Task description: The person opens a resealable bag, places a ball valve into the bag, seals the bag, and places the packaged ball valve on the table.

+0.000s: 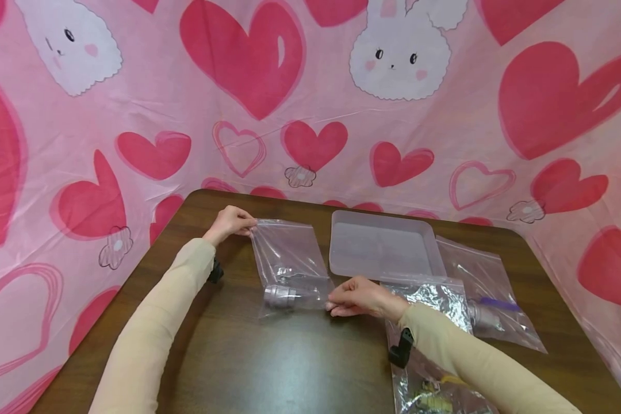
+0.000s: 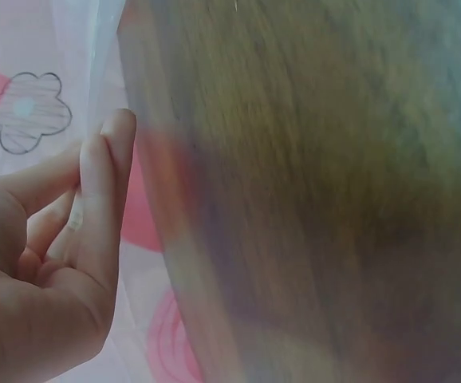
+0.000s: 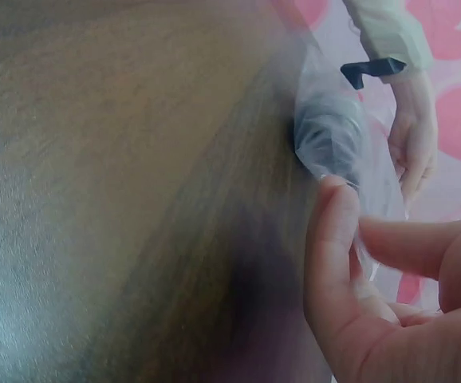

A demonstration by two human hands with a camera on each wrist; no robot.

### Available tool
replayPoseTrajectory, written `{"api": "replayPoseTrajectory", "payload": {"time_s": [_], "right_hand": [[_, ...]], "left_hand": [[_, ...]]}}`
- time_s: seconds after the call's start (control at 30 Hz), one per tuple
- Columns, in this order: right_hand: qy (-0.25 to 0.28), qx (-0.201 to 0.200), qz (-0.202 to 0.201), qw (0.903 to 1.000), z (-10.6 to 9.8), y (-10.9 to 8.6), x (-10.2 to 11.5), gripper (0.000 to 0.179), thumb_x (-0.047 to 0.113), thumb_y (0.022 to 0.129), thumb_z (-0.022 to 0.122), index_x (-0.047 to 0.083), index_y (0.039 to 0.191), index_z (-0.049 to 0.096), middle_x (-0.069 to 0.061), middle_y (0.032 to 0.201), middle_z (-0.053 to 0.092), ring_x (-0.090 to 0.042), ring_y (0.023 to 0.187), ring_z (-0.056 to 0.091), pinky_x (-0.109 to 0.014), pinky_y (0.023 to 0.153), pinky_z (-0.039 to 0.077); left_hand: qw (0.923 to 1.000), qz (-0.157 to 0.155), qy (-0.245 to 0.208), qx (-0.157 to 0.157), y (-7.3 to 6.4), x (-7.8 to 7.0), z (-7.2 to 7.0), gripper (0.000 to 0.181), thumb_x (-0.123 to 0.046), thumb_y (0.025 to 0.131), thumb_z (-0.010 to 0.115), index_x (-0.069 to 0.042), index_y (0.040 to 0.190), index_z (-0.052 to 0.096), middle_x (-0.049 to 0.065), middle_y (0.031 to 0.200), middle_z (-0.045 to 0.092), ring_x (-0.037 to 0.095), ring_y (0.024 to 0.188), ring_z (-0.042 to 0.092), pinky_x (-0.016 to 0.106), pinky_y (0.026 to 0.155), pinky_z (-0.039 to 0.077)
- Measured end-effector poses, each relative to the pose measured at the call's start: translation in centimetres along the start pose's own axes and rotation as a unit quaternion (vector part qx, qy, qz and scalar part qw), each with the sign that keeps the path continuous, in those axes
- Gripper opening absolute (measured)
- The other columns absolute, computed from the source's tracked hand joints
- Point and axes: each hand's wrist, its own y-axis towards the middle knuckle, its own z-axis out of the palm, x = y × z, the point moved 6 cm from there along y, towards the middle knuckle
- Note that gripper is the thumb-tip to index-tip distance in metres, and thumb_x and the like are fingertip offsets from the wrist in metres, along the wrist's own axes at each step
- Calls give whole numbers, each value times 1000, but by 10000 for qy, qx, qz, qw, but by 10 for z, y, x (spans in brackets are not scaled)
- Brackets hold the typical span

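A clear zip bag (image 1: 295, 247) is stretched slanting between both hands over the brown table. My left hand (image 1: 230, 223) pinches its far left corner, beside the zip edge. At the near right corner my right hand (image 1: 359, 297) pinches the plastic between thumb and fingers. A ridged, silvery cylinder (image 1: 279, 296) lies inside the bag along its near edge; its exact kind is unclear. In the left wrist view, thumb and fingertips hold a thin fold of plastic (image 2: 99, 72). The right wrist view shows the wrapped cylinder (image 3: 330, 136) just beyond the fingertips.
A translucent shallow tray (image 1: 383, 247) stands at the back right. Beside it lies another zip bag (image 1: 476, 261) with a similar cylinder and a purple strip. A shiny bag (image 1: 434, 290) and a bag with yellowish items (image 1: 432, 399) lie around the right forearm. A heart-print cloth surrounds the table.
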Motion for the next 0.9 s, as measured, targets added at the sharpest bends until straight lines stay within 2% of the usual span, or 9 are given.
{"api": "replayPoseTrajectory", "payload": {"time_s": [0.1,0.23,0.4,0.67,0.9], "right_hand": [[71,41,-49,10000,3,0,-2,30,4,98,57,-18,118,60,-9,93,75,-6,75,71,-20,73,59],[-6,147,68,9999,9,2,-8,26,3,96,60,-17,113,63,-9,88,76,-6,71,70,-18,68,58],[-141,160,191,9996,16,2,-14,23,2,95,61,-16,109,65,-6,81,74,-7,67,70,-17,64,57],[-278,196,179,9993,21,3,-15,20,1,94,61,-16,104,67,-6,79,74,-6,64,69,-15,60,56],[-361,116,324,9988,22,4,-13,20,2,94,62,-14,103,69,-4,75,73,-5,61,68,-15,58,56]], "left_hand": [[10000,-43,7,73,2,-1,0,30,-10,97,63,16,111,67,5,77,74,3,58,68,29,72,61],[9998,-70,85,155,7,-2,2,30,-9,97,63,17,111,66,5,76,74,3,57,67,28,70,61],[9990,-53,443,70,18,-5,6,28,-10,94,66,14,108,69,4,72,74,3,53,65,26,66,60],[9966,3,815,76,30,-9,13,25,-9,93,67,12,103,72,6,70,73,4,51,66,33,70,62],[9933,-68,1155,25,33,-12,16,26,-13,92,70,11,101,74,3,66,72,4,50,66,23,62,59]]}}
